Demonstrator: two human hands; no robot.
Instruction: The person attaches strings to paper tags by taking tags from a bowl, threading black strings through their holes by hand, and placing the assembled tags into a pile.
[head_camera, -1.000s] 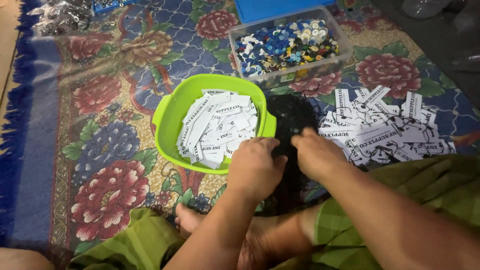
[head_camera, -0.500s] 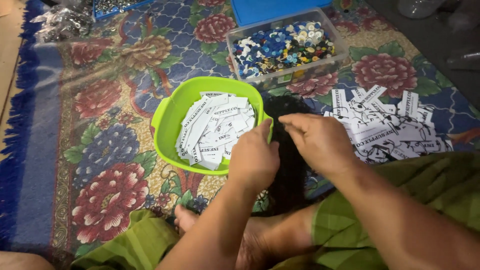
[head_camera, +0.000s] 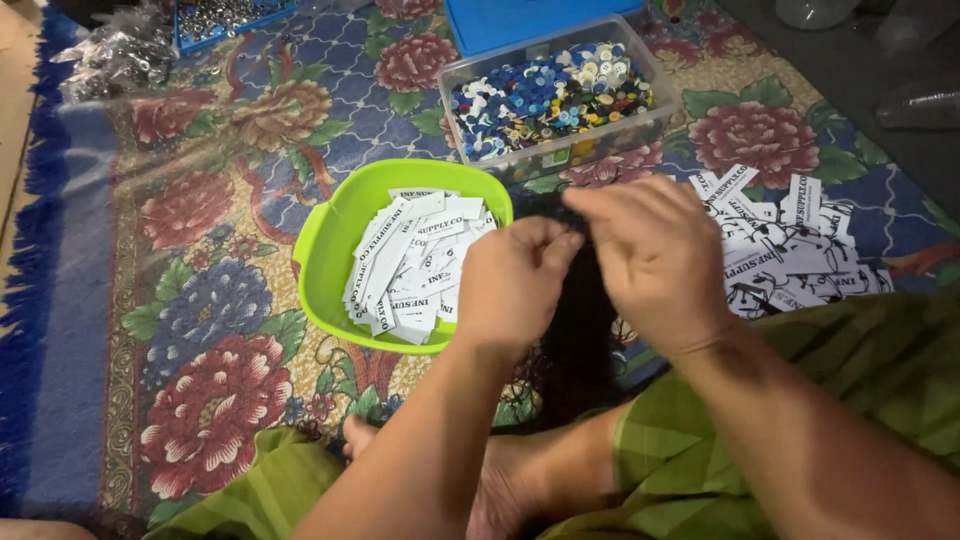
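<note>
On a floral carpet (head_camera: 200, 300), a seated person's left hand (head_camera: 515, 285) and right hand (head_camera: 650, 260) meet fingertip to fingertip, both pinched narrowly on a bundle of thin black strings (head_camera: 580, 340) hanging between them, beside a green bowl (head_camera: 330, 240) of white paper tags (head_camera: 415, 260). The strings look light, limp and tangle-prone, best gripped near their top ends.

We see our left hand (head_camera: 515, 285) and right hand (head_camera: 650, 260) pinching together over a dark bundle (head_camera: 580, 330). Beside them stands a green bowl (head_camera: 335, 235) of white labels (head_camera: 410, 265), on a flowered carpet (head_camera: 200, 300).
</note>
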